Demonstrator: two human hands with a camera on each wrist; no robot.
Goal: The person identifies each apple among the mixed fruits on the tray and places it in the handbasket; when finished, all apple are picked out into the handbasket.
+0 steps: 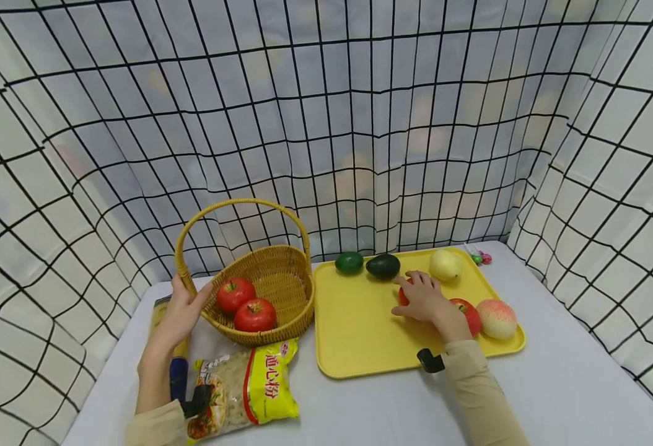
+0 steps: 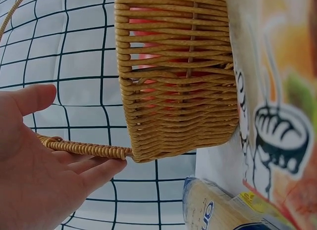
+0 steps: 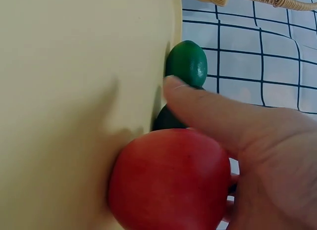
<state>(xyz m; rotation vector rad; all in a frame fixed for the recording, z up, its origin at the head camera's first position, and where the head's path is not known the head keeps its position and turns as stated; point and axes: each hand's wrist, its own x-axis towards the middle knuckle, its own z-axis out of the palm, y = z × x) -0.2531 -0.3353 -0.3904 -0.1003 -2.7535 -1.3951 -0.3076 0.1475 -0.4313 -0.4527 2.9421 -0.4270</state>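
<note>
A wicker basket (image 1: 287,279) with a tall handle holds two red apples (image 1: 255,314). My left hand (image 1: 178,314) is at the left foot of its handle. In the left wrist view, the fingers of that hand (image 2: 54,175) lie straight behind the handle (image 2: 89,148), with the thumb apart. Over the yellow tray (image 1: 354,334), my right hand (image 1: 428,301) spreads above a red apple (image 1: 403,297), which it partly covers. In the right wrist view, the thumb of my right hand (image 3: 267,151) reaches past this apple (image 3: 171,180); its other fingers are mostly hidden behind it.
Another red apple (image 1: 468,314), a peach (image 1: 496,319), a yellow pear (image 1: 445,265), a dark avocado (image 1: 383,266) and a green lime-like fruit (image 1: 349,262) are on the tray. A yellow food bag (image 1: 271,384) lies before the basket. Lollipops (image 1: 479,257) lie behind the tray.
</note>
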